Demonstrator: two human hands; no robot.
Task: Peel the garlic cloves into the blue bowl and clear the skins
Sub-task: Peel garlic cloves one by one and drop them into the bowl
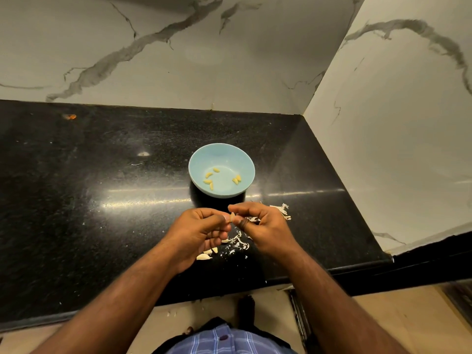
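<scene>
Near edge of the black speckled stone counter (76, 200): unpeeled pale garlic cloves (204, 256) and white papery skins (238, 244). Above them, left hand (201, 232) and right hand (263, 226) pinch one small pale clove (232, 216) between fingertips. Farther back, the round light-blue bowl (221, 149) contains yellow peeled cloves (212, 178).

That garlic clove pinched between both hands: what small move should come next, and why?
Probably pull the skin off with the right hand. The garlic clove sits pinched between both hands, the left hand gripping it, still short of the blue bowl, where peeled cloves already lie.
</scene>
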